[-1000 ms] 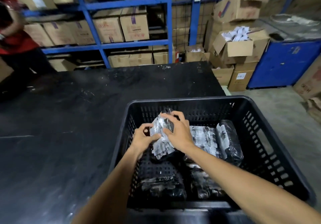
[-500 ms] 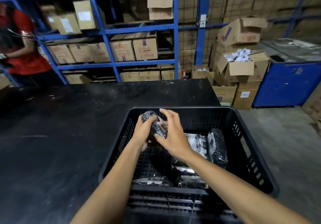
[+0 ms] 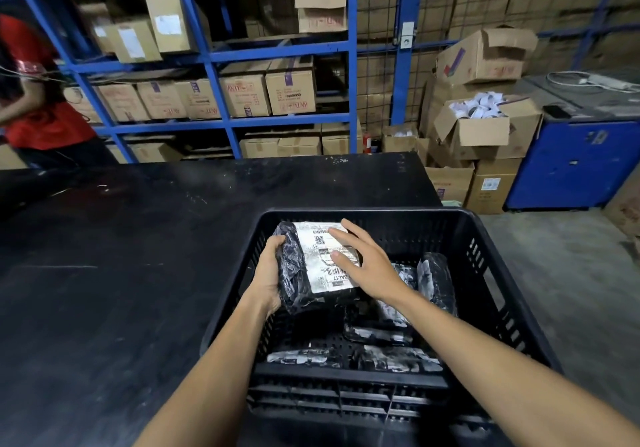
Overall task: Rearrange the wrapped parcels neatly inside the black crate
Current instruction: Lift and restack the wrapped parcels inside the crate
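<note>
Far left, beyond the far-left edge of the scratched black tabletop (image 3: 138, 273): a person's red sleeve (image 3: 31, 100). Behind the far edge: blue steel shelving (image 3: 214, 62) stacked with brown cardboard cartons (image 3: 291, 89). At the tabletop's near-right corner: black perforated plastic crate (image 3: 485, 235). In the crate's far-left corner, lifted above the floor: black plastic-wrapped parcel with a white barcode label (image 3: 318, 263). Left hand (image 3: 270, 273) curled around the parcel's left end, grasping it. Right hand (image 3: 367, 263) laid flat and unclenched on the label, fingers (image 3: 341, 235) spread. Lower on the crate floor, toward the near and right walls: more wrapped parcels (image 3: 436, 283), lying loose. Right of the tabletop: open cardboard box of white rolls (image 3: 478, 124) and a blue cabinet (image 3: 575, 162).
</note>
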